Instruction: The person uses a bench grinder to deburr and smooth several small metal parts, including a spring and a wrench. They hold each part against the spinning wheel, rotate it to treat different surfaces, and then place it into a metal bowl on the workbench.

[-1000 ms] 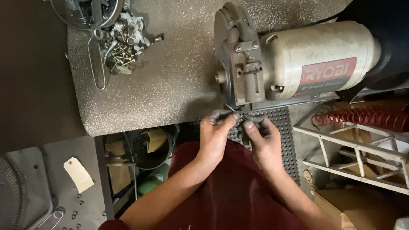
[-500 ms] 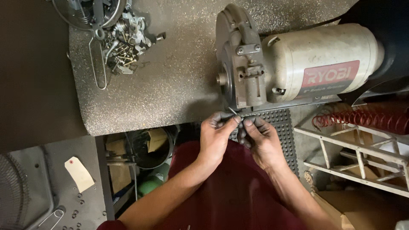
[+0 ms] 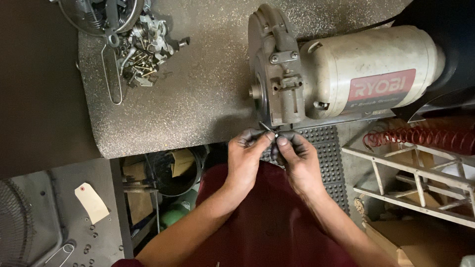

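Just below the bench grinder (image 3: pixel 341 74), both hands, left hand (image 3: pixel 247 155) and right hand (image 3: pixel 297 158), pinch one small metal pin (image 3: pixel 267 128) together.

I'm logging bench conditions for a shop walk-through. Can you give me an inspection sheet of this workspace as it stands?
Surface: speckled grey benchtop, gritty, with a rounded front edge.
Job's things: small thin metal piece pinched between both hands at the bench edge, just in front of the cream bench grinder.
Clutter: heap of small metal parts and screws at the bench's far left corner, beside a wire guard.
Grippers: left hand and right hand, fingertips together on the metal piece, both grimy.
Cables: nothing seen.
Surroundings: red coiled spring, pale frame rack, studded rubber mat, tan paper tag on the floor.
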